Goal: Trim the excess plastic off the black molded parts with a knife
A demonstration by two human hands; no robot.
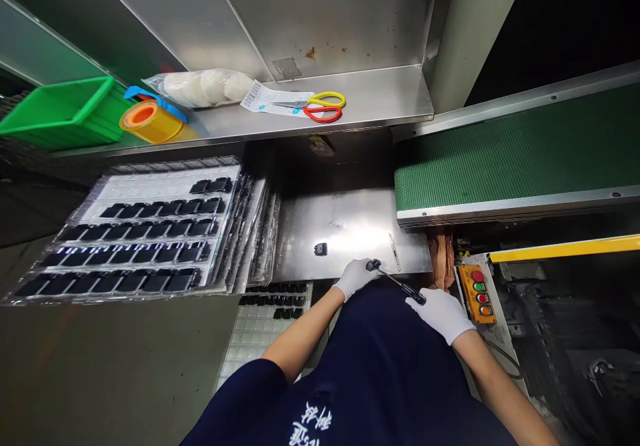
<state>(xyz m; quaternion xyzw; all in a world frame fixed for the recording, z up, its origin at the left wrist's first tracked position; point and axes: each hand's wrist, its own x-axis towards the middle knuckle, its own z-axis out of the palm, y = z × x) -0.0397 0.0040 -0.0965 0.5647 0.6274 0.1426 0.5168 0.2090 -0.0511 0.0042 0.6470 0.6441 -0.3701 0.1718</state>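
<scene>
My left hand (356,277), in a white glove, is closed around a small black part (373,265) at the near edge of the steel worktop (350,226). My right hand (440,313), also gloved, grips the handle of a thin black tool (400,285) whose tip meets that part. A second small black part (321,249) lies alone on the worktop, a little left of my left hand. A slim metal tool (394,253) lies on the steel just beyond my hands.
Clear trays of black parts (145,239) are stacked at the left, another tray (273,306) lower down. The shelf holds scissors (320,106), yellow tape (150,123), a white bag (205,87) and a green bin (60,113). A green conveyor (515,159) and button box (479,293) are at the right.
</scene>
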